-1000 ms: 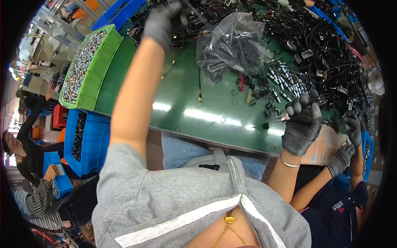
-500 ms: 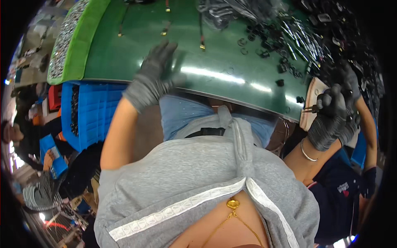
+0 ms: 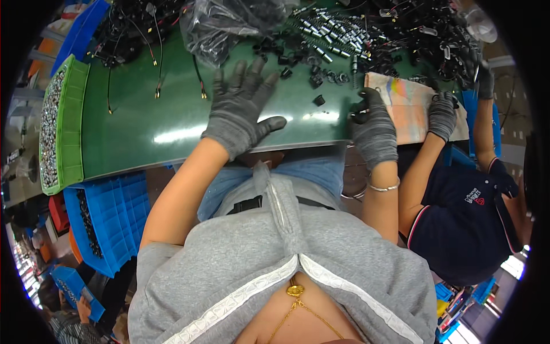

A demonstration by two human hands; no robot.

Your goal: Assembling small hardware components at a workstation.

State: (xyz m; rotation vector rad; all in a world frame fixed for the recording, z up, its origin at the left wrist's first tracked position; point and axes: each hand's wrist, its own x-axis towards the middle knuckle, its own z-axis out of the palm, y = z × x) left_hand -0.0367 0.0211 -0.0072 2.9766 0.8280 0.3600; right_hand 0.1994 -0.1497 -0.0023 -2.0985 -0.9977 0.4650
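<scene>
My left hand (image 3: 238,109), in a grey knit glove, is over the green table (image 3: 143,123) with its fingers spread and nothing in them. Just past its fingertips lie a cable with a small gold-coloured end (image 3: 201,89) and a clear plastic bag (image 3: 220,28) of dark items. Near the table's front edge, my right hand (image 3: 375,126) is closed, its fingers curled around a small dark thing (image 3: 360,113) whose kind I cannot make out. A small black plastic part (image 3: 319,101) lies to its left, and a coloured cardboard sheet (image 3: 405,109) to its right.
Silver metal rods (image 3: 332,34) and black rings and parts are heaped at the back. At the left stands a green bin (image 3: 74,126) of small metal pieces, with a blue crate (image 3: 114,223) below. A co-worker's gloved hand (image 3: 442,116) is over the cardboard at right.
The whole view has swung to the right. My left hand has spread its fingers over the table. My right hand now shows apart from the co-worker's hands, with the dark thing in it.
</scene>
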